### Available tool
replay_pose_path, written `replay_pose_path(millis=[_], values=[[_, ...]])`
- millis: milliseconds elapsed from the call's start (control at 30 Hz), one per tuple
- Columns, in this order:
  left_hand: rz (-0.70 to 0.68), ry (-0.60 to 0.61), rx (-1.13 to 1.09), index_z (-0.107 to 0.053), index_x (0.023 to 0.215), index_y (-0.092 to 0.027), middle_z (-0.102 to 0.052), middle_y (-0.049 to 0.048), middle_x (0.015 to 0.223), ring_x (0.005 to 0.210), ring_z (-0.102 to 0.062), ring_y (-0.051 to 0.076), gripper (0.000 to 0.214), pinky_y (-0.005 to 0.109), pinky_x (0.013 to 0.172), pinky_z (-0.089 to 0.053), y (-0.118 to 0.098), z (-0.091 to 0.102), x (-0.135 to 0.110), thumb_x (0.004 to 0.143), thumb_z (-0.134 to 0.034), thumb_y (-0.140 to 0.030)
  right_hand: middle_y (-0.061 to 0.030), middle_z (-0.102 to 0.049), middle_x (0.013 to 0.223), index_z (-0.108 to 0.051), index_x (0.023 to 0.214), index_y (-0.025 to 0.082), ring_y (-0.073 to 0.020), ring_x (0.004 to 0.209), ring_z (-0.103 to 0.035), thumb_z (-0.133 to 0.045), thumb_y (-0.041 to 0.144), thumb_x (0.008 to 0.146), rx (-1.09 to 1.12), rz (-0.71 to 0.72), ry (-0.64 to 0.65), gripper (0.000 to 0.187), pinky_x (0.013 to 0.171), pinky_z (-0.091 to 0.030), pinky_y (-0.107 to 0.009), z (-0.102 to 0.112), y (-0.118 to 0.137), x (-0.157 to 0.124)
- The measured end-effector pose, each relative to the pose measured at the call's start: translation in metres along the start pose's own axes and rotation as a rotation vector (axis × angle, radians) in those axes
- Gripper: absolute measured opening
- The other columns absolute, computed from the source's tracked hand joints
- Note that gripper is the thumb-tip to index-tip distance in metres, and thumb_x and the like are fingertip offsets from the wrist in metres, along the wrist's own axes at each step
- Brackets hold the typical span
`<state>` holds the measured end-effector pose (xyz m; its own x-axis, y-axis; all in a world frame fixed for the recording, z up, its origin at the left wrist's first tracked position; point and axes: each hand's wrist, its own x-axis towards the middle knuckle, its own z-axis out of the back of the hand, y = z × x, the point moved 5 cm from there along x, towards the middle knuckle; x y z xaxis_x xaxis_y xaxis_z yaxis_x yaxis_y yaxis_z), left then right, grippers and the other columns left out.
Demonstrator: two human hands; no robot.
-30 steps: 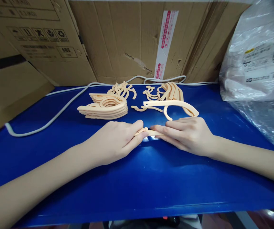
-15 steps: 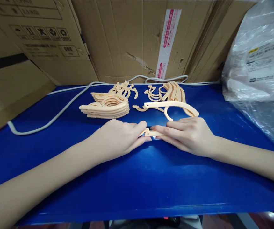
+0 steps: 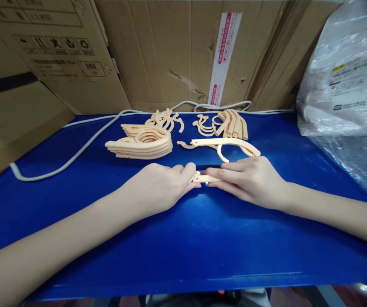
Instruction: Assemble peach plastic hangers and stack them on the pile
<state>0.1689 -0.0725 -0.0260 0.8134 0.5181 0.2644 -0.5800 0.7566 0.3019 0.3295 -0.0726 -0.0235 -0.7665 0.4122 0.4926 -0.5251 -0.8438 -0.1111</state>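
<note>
- Left hand (image 3: pixel 161 185): grip pinches a small piece (image 3: pixel 197 173).
- Right hand (image 3: pixel 252 181): grip holds a flat bar (image 3: pixel 212 179), meeting the piece, over the bench (image 3: pixel 183 247).
- Caution: uneven pressure may skew both.

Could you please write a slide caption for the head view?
The left hand and right hand hold cream pieces at a blue table, near a stack of curved parts.

Head-worn view, facing forward and down, near both hands (image 3: pixel 154 187) (image 3: pixel 254 181)
</note>
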Motion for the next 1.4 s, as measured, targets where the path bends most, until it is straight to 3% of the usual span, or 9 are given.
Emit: replay_pose_path(millis=[167,333,500,700,1067,1400], values=[[0.022,0.05,-0.082,-0.045,0.083,-0.018,-0.057,-0.0029,0.057,0.043,-0.056,0.017,0.024,0.024,0.039,-0.021,0.002,-0.004,0.002,0.099,-0.045,-0.036,0.0027,-0.068,0.066,-0.072,0.106,0.017,-0.0108,0.055,-0.063,-0.05,0.031,0.098,-0.049,0.029,-0.017,0.027,0.052,-0.037,-0.026,0.001,0.002,0.0],[0.02,0.078,-0.023,-0.045,0.08,-0.018,-0.056,-0.0026,0.055,0.041,-0.054,0.015,0.03,0.024,0.039,-0.017,0.002,-0.004,0.002,0.101,-0.038,-0.038,0.0018,-0.07,0.071,-0.071,0.108,0.018,-0.0107,0.06,-0.066,-0.049,0.031,0.099,0.006,-0.002,0.002,0.027,0.054,-0.038,-0.025,0.0,0.0,-0.001],[-0.04,-0.018,0.106,-0.046,0.076,-0.018,-0.052,-0.0013,0.055,0.041,-0.055,0.015,0.036,0.026,0.039,-0.018,-0.003,0.003,0.0,0.104,-0.027,-0.031,0.0011,-0.071,0.074,-0.071,0.109,0.017,-0.0117,0.062,-0.067,-0.05,0.03,0.098,0.05,-0.003,0.02,0.027,0.054,-0.04,-0.025,-0.001,0.0,0.0],[-0.116,-0.076,0.156,-0.046,0.073,-0.018,-0.052,-0.0016,0.054,0.041,-0.054,0.015,0.037,0.027,0.039,-0.022,-0.006,0.005,-0.001,0.103,-0.031,-0.034,-0.0001,-0.074,0.082,-0.068,0.114,0.018,-0.0112,0.064,-0.068,-0.052,0.028,0.097,0.139,-0.024,0.093,0.026,0.056,-0.04,-0.024,-0.005,-0.002,-0.002],[-0.111,-0.089,0.166,-0.048,0.074,-0.019,-0.055,0.0,0.058,0.047,-0.056,0.017,0.029,0.03,0.043,-0.025,-0.006,0.006,0.001,0.098,-0.037,-0.029,-0.0005,-0.076,0.093,-0.067,0.118,0.021,-0.0125,0.072,-0.071,-0.05,0.029,0.098,0.218,-0.048,0.114,0.027,0.059,-0.045,-0.022,-0.008,-0.007,-0.002],[-0.13,-0.085,0.205,-0.047,0.074,-0.019,-0.054,0.0008,0.059,0.047,-0.054,0.018,0.033,0.03,0.043,-0.026,-0.007,0.009,0.0,0.1,-0.03,-0.027,-0.0013,-0.075,0.108,-0.067,0.119,0.021,-0.0132,0.078,-0.069,-0.052,0.026,0.097,0.34,-0.059,0.155,0.027,0.067,-0.047,-0.024,-0.009,-0.01,-0.001]])
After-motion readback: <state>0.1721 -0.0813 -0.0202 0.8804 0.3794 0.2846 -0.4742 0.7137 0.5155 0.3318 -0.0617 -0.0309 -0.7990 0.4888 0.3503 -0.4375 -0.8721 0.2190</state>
